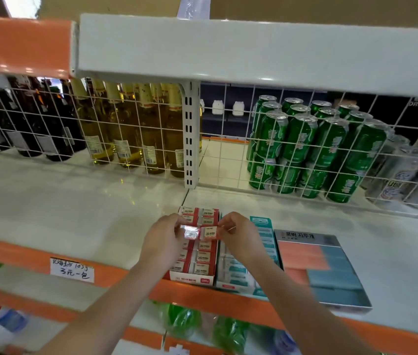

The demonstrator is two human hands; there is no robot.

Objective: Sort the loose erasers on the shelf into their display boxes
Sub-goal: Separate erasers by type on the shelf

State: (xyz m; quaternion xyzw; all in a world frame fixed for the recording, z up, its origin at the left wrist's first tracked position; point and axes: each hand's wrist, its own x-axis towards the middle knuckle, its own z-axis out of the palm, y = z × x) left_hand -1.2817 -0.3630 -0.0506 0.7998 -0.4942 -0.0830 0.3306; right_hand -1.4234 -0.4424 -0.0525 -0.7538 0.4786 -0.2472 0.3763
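Red-and-white eraser (209, 233) held above its display box (197, 248).
Left hand (164, 235) and right hand (237, 233) each kept a pinching grip on one end.

The white shelf (74, 206) has an orange front edge (223, 301) with a handwritten price tag (72, 270) at 8 o'clock. Three display boxes sit side by side at the front, touching: a red eraser box (197, 252) near 6 o'clock, a teal eraser box (248, 260) just at its 3 o'clock side, then a wider orange-and-blue box (323, 270) at 4 o'clock. A wire grid (125, 129) closes the back at 12 o'clock.
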